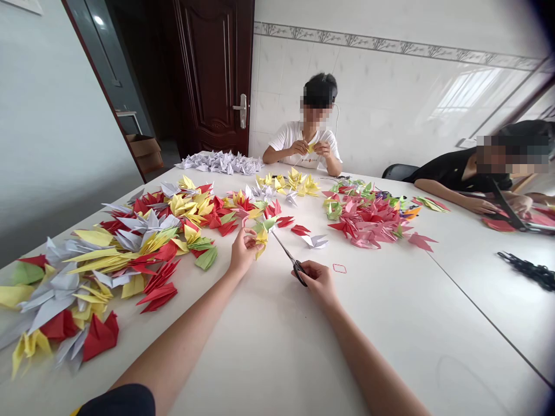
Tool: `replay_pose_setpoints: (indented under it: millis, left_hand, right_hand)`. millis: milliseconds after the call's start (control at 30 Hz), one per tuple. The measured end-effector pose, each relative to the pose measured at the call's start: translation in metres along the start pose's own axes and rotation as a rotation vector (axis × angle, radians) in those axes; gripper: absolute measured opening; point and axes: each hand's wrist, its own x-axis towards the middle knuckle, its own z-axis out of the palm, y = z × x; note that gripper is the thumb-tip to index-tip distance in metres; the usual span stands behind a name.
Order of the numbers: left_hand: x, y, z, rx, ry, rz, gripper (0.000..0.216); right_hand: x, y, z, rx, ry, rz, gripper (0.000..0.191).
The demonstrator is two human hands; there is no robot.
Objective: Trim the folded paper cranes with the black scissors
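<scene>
My left hand (245,249) pinches a yellow folded-paper piece (261,242) over the middle of the table. In my right hand (318,280) is a pair of scissors (299,269), fingers in the black handles. Its metal blades point up and left, tips close to the yellow piece; whether they are parted is too small to tell. Just beyond lie a green and white folded piece (265,224) and red folded pieces (300,230). A white folded piece (315,241) rests beyond the scissors.
A large mixed pile of folded paper (147,231) covers the left side of the white table (269,346). Pink pieces (373,219) are heaped right of centre, white ones (221,162) at the back. Two people sit across and at right. Black cord (529,270) lies at right.
</scene>
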Motion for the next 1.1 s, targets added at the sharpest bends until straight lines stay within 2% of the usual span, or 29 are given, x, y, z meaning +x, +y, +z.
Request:
replay_pose_setpoints:
  millis: [133, 300, 500, 667, 900, 1033, 1100]
  left_hand:
    - [0.0007, -0.0022, -0.0012, 0.151, 0.060, 0.079, 0.028]
    - [-0.0007, -0.0047, -0.0014, 0.156, 0.052, 0.140, 0.041]
    - [-0.0024, -0.0024, -0.0004, 0.090, -0.097, -0.002, 0.049]
    - [-0.0018, -0.0002, 0.0004, -0.006, -0.084, -0.081, 0.051]
    - [-0.0025, 0.0031, 0.0026, -0.026, -0.147, -0.046, 0.039]
    - [-0.0033, 0.0039, 0.0051, -0.041, -0.173, 0.006, 0.044]
    - [-0.0035, 0.0035, 0.0058, -0.021, -0.165, 0.023, 0.039]
  right_hand:
    - [-0.0009, -0.0016, -0.0001, -0.003, -0.025, 0.003, 0.040]
    - [-0.0006, -0.0031, 0.0004, -0.029, -0.031, 0.040, 0.042]
    - [-0.0007, -0.0033, 0.0003, -0.025, -0.053, 0.042, 0.038]
    - [0.0006, -0.0032, -0.0009, 0.062, -0.037, 0.051, 0.035]
    - [0.0030, -0.0026, -0.0026, 0.084, -0.053, 0.097, 0.033]
    - [0.0038, -0.0009, -0.0004, 0.011, -0.045, 0.103, 0.030]
    - [0.0041, -0.0003, 0.0009, -0.049, -0.038, 0.086, 0.030]
